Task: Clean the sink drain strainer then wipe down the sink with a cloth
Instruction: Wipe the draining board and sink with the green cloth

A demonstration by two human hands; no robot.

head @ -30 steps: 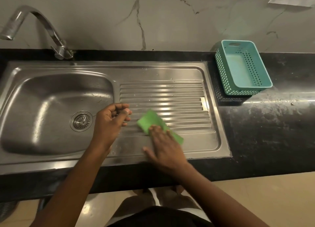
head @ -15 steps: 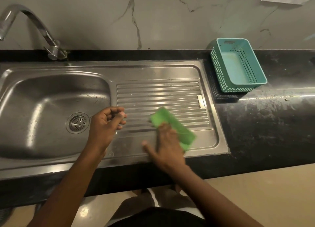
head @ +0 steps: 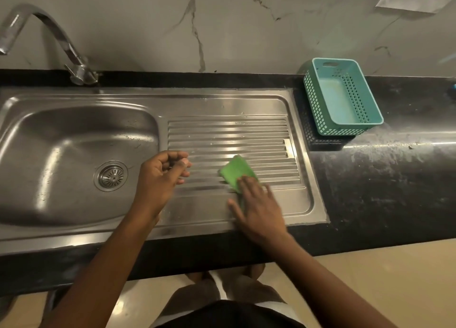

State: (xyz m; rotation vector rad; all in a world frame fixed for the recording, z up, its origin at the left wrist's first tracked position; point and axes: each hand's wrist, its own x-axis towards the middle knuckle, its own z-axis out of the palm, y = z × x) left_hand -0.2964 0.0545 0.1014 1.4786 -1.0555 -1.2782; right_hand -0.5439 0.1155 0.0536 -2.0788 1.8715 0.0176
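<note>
Cloth (head: 235, 172): on drainboard (head: 229, 135), under right hand (head: 256, 207).
Right hand: flat, fingers straight, pressing cloth.
Left hand (head: 160, 177): loosely curled, empty.
Strainer (head: 112, 176): seated in basin.
Technique: wipe along ribs, even pressure.

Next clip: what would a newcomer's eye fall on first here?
The bright green cloth stands out, pressed flat on the ribbed drainboard by the right hand. The left hand is loosely curled near the drain strainer in the sink basin. A teal basket sits on the dark counter at the right.
</note>
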